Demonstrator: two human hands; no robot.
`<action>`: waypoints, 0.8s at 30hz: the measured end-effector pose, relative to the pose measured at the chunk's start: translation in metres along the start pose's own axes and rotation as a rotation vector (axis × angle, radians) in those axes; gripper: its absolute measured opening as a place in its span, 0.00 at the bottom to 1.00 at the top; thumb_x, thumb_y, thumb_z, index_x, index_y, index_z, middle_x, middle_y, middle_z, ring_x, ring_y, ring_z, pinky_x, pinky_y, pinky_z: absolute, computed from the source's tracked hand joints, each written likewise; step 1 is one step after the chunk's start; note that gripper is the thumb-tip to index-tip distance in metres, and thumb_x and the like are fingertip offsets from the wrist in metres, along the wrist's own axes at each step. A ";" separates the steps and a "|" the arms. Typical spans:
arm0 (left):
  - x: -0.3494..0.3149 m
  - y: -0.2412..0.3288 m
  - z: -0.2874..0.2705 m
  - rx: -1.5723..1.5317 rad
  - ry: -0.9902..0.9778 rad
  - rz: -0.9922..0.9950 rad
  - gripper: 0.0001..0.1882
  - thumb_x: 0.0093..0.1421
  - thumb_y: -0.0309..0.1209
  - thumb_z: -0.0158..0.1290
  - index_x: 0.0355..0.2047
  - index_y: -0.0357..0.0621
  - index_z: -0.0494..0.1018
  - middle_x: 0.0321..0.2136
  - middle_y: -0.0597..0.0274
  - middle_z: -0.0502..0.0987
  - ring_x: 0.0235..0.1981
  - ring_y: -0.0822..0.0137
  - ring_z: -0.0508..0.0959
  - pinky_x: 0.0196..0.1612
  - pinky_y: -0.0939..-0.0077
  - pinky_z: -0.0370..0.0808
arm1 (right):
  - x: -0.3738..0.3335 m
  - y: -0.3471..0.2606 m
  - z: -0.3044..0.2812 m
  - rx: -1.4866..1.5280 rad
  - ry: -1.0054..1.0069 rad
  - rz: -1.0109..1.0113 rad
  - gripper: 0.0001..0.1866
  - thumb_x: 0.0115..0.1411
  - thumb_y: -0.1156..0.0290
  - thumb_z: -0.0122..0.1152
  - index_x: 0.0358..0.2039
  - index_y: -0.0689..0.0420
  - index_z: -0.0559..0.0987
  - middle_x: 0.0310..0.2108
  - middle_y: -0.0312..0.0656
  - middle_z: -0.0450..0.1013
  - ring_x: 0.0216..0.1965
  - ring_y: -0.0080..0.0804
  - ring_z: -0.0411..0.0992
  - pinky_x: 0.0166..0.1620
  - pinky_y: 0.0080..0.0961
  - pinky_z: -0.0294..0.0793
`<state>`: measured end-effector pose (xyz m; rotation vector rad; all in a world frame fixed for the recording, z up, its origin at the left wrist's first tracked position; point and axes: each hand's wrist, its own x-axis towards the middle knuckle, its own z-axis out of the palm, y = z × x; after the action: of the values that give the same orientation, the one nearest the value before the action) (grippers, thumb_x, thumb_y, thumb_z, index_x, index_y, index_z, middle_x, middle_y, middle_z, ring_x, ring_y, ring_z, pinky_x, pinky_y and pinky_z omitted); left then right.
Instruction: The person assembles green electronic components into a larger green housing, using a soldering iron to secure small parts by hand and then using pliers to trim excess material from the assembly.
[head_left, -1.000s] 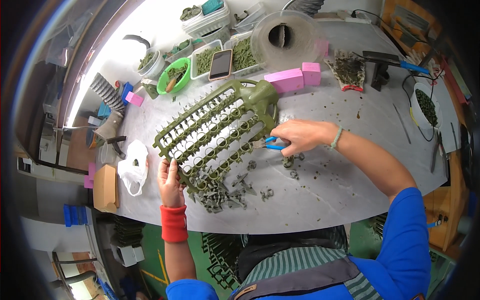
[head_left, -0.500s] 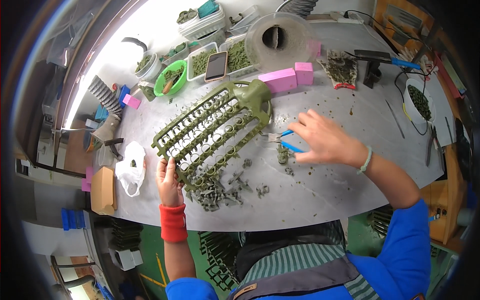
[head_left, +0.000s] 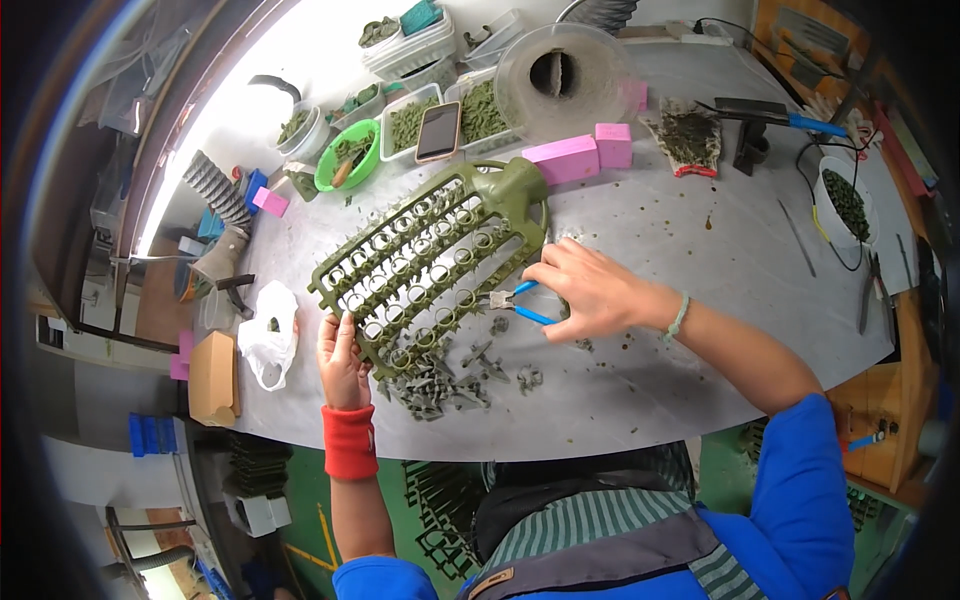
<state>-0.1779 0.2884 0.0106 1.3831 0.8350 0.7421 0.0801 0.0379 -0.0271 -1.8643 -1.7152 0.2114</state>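
A green casting frame [head_left: 490,218], with bars bearing rows of small rings and a thick round stem at its upper right, is tilted above the table. My left hand [head_left: 345,365] pinches its near left corner between thumb and fingers. My right hand [head_left: 590,290] is closed round blue-handled cutters [head_left: 532,315], whose handles are spread. Their metal jaws reach the rings on the frame's right side; whether they touch a ring I cannot tell. Under and in front of the frame lies a pile of small grey-green cast pieces [head_left: 430,390].
Pink blocks [head_left: 562,160] stand behind the frame. Farther back are a green bowl [head_left: 365,165], tubs of green pieces [head_left: 412,120], a phone [head_left: 438,132] and a round duct mouth [head_left: 556,75]. A white plastic bag [head_left: 270,340] lies left; a stained glove [head_left: 688,140] lies right.
My right hand has moved left with the cutters, bringing their jaws to the frame's rings. My left hand keeps its hold on the corner.
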 end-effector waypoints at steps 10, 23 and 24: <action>0.003 -0.002 -0.009 -0.018 -0.060 0.012 0.09 0.70 0.33 0.48 0.48 0.49 0.69 0.32 0.76 0.75 0.21 0.87 0.70 0.15 0.92 0.58 | 0.018 0.008 -0.004 0.009 -0.162 -0.025 0.30 0.46 0.56 0.66 0.45 0.64 0.76 0.39 0.51 0.69 0.44 0.47 0.65 0.47 0.39 0.71; -0.005 0.001 0.010 0.006 0.031 0.027 0.04 0.70 0.33 0.49 0.42 0.50 0.70 0.23 0.78 0.70 0.14 0.87 0.61 0.15 0.89 0.50 | 0.014 0.019 0.004 0.112 -0.262 -0.040 0.22 0.49 0.63 0.64 0.40 0.64 0.74 0.36 0.52 0.71 0.41 0.52 0.72 0.46 0.42 0.74; -0.005 0.000 0.008 0.004 0.033 0.027 0.04 0.70 0.33 0.49 0.42 0.50 0.70 0.23 0.78 0.70 0.14 0.87 0.61 0.15 0.89 0.50 | 0.006 0.014 0.001 0.059 -0.176 -0.029 0.23 0.49 0.62 0.64 0.40 0.64 0.74 0.36 0.52 0.71 0.41 0.52 0.72 0.46 0.42 0.73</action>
<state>-0.1736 0.2802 0.0109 1.3915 0.8457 0.7861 0.0925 0.0439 -0.0334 -1.8223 -1.8305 0.4210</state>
